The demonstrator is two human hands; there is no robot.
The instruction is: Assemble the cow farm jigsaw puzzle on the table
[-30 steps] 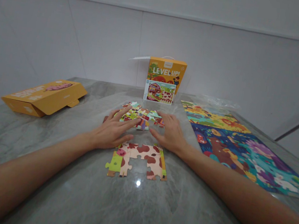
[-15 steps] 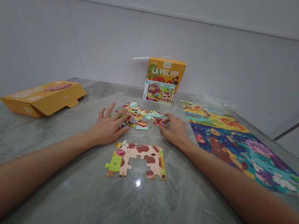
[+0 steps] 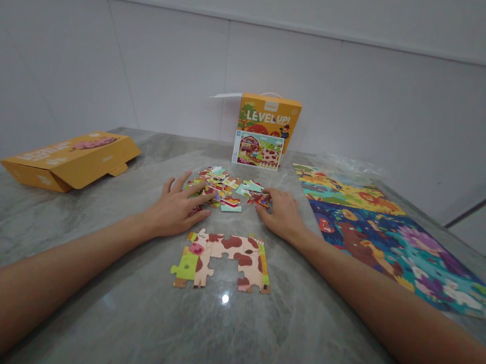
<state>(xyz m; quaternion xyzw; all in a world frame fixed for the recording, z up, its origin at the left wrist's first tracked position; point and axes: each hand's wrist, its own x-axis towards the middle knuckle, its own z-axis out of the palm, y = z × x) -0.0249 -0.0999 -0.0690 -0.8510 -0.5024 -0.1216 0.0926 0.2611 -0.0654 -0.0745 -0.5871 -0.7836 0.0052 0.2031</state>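
Observation:
A loose heap of jigsaw pieces [image 3: 226, 188] lies on the grey table. At its left edge my left hand [image 3: 176, 208] rests with fingers spread, the fingertips over the nearest pieces. On the opposite side my right hand [image 3: 283, 213] touches the outer pieces; its thumb and fingers are apart and it holds nothing that I can see. Closer to me lies a partly joined cow puzzle [image 3: 232, 245], with a gap below the cow's belly. Behind the heap stands a picture card [image 3: 258, 151] of a barn and a cow.
An orange "LEVEL UP!" box [image 3: 273, 112] stands upright behind the card. To the left lies an orange carton [image 3: 74, 157] with an open flap. Two joined puzzles, a yellow one [image 3: 353, 194] and a dark blue one [image 3: 398, 258], lie on the right. Clear plastic wrap [image 3: 352, 165] lies behind them.
My left hand's fingers have lowered slightly and reach further over the heap's edge. The right hand's fingers have shifted a little at the heap's right side. The cow puzzle is unchanged.

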